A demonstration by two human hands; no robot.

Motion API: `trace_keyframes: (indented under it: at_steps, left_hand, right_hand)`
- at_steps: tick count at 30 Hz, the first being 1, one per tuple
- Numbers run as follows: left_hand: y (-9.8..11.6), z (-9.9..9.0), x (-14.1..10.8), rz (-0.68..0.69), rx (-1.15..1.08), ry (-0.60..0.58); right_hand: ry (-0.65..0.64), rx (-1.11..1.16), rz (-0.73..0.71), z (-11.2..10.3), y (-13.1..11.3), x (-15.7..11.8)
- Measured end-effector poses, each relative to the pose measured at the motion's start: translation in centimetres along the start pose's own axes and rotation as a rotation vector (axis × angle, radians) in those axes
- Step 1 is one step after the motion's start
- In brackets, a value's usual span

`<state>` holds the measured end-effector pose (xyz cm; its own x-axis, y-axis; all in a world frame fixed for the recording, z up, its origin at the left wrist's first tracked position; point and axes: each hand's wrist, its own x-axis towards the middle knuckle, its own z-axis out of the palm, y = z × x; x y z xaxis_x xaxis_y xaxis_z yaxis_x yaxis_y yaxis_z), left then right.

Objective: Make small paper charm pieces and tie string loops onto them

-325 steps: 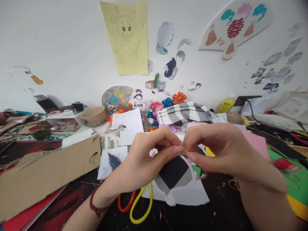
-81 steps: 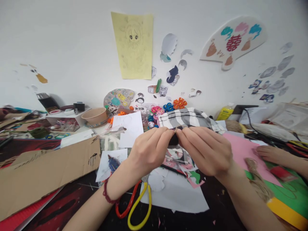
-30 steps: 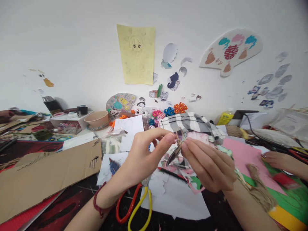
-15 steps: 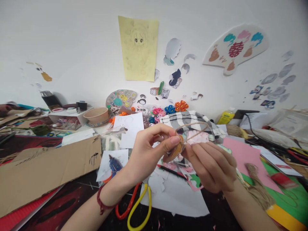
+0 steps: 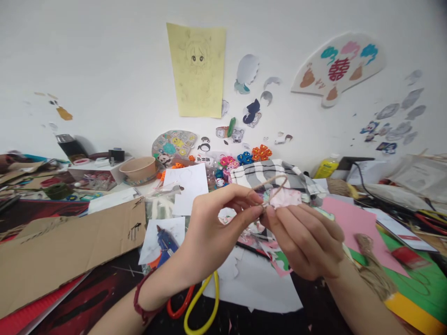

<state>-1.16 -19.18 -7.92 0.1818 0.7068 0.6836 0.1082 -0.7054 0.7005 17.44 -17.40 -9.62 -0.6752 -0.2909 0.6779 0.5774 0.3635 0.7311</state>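
My left hand (image 5: 213,223) and my right hand (image 5: 305,237) meet above the middle of the table, thumbs and index fingertips pinched close together. Between them they grip a piece of brown twine (image 5: 281,185), whose loop rises over the fingertips. The pinch hides where the strands cross, and the brown disc-like piece seen earlier does not show. Beneath my hands lie white paper (image 5: 251,293) and pink and green paper scraps (image 5: 281,265). Scissors with a yellow and red handle (image 5: 200,302) lie below my left wrist, partly covered by it.
Flat cardboard (image 5: 77,246) covers the left side, beside a blue glue gun (image 5: 165,242). To the right are a twine bundle (image 5: 375,274), pink paper (image 5: 349,228) and green sheets (image 5: 415,288). A bowl (image 5: 138,170) and a yellow bottle (image 5: 326,167) stand near the wall.
The brown disc-like piece under my left thumb has gone out of sight. The twine loop has shifted left, and my fingertips have drawn closer together.
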Motion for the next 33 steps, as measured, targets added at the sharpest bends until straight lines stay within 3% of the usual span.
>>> trace_keyframes:
  at_steps: [10, 16, 33]
  left_hand:
    - [-0.2, 0.7, -0.5, 0.060, 0.035, 0.132]
    - [-0.4, 0.1, 0.0, 0.035, 0.052, 0.164]
    - [-1.0, 0.2, 0.1, 0.046, 0.094, 0.184]
  right_hand:
    - [-0.003, 0.017, 0.158, -0.1, -0.7, 0.7]
    - [-0.013, 0.141, 0.270, -0.1, 0.6, 1.1]
    - [-0.071, 0.181, 0.212, 0.4, 0.7, 1.0]
